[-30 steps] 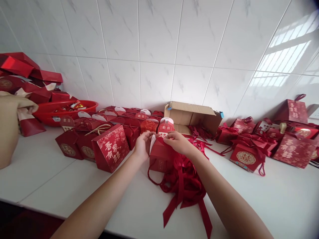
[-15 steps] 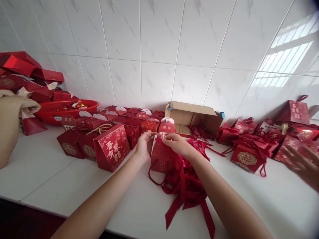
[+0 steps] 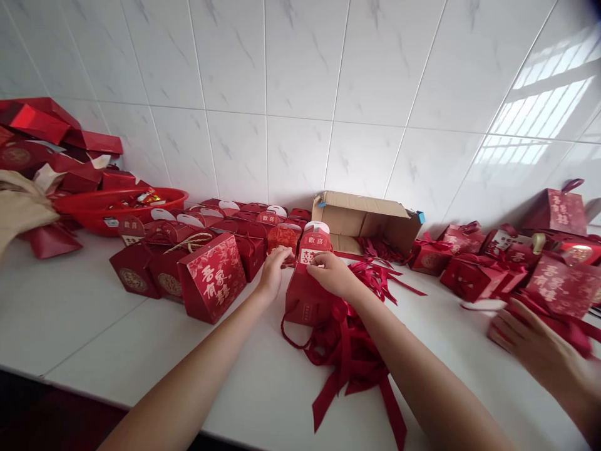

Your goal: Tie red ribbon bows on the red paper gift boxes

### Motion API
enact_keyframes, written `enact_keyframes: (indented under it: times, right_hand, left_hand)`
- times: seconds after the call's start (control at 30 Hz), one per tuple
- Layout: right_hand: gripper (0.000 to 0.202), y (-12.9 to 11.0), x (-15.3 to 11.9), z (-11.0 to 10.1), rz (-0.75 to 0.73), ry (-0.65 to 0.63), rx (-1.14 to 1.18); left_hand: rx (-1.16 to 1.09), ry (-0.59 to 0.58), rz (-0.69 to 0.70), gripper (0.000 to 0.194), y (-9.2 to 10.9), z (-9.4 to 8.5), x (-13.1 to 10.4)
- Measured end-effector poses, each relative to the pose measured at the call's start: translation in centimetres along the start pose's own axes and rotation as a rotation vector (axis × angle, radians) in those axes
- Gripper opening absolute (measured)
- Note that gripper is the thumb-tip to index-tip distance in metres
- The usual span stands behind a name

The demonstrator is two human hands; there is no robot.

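A red gift box (image 3: 306,299) stands in front of me, a dark red cord loop hanging from its near side. My right hand (image 3: 331,274) is at its top right, with fingers curled against the top edge; the thumb and fingertips are close together. My left hand (image 3: 275,270) is just left of the box, fingers raised and slightly apart, holding nothing. A heap of red ribbons (image 3: 350,351) lies beside the box, under my right forearm. Several red boxes (image 3: 213,275) are grouped to the left.
Behind the hands an open cardboard box (image 3: 366,216) holds ribbons. A red basin (image 3: 126,210) and piled boxes (image 3: 42,125) are at the left, near a person's sleeve. Another person's hand (image 3: 539,351) touches a red box at the right, beside more boxes (image 3: 561,288).
My left hand has come away from the box top, while my right hand stays there. At the right, the other person's hand has moved in and a box has shifted. The left sleeve has drawn back.
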State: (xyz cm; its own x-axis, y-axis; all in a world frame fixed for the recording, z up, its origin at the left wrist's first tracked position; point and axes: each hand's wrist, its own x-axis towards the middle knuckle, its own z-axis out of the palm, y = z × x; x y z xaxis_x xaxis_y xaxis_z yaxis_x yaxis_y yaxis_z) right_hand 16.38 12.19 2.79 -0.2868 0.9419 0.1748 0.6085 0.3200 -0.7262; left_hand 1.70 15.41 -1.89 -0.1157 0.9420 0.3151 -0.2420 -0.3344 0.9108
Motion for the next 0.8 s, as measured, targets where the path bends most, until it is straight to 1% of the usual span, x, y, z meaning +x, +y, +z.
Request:
enact_keyframes:
  times: [0.07, 0.2, 0.33, 0.43, 0.5, 0.6, 0.67, 0.7, 0.73, 0.8]
  right_hand:
    - [0.017, 0.0, 0.0, 0.0, 0.013, 0.036, -0.03]
    - [0.018, -0.2, 0.0, 0.1, 0.02, 0.059, -0.061]
    - [0.02, -0.4, -0.2, 0.2, 0.019, 0.082, -0.09]
    - [0.021, -0.3, -0.2, 0.1, 0.012, 0.093, -0.112]
    - [0.02, -0.1, -0.1, -0.2, 0.008, 0.109, -0.127]
    - [0.02, 0.2, 0.0, -1.3, 0.008, 0.202, -0.204]
    - [0.023, 0.3, -0.3, -2.5, 0.027, 0.256, -0.324]
    - [0.024, 0.3, -0.5, -3.2, 0.039, 0.254, -0.388]
    - [0.024, 0.3, -0.8, -4.0, 0.052, 0.226, -0.439]
    - [0.018, 0.2, -1.6, -5.2, 0.077, 0.116, -0.491]
  left_hand:
    - [0.055, -0.038, 0.048, 0.025, -0.1, 0.0, 0.0]
    - [0.135, -0.085, 0.114, 0.026, -0.1, 0.1, -0.2]
    - [0.234, -0.112, 0.138, 0.03, -0.2, -0.1, -0.1]
    - [0.324, -0.108, 0.143, 0.033, -0.6, -0.3, 0.3]
    - [0.395, -0.077, 0.135, 0.034, -1.0, -0.7, 0.7]
    - [0.536, 0.004, 0.088, 0.033, -1.8, -1.7, 1.4]
    - [0.631, 0.057, 0.052, 0.031, -2.3, -2.8, 1.7]
    - [0.667, 0.077, 0.04, 0.031, -2.4, -3.2, 1.7]
    - [0.692, 0.092, 0.036, 0.03, -2.5, -3.7, 1.8]
    - [0.705, 0.109, 0.053, 0.026, -2.5, -4.1, 1.7]
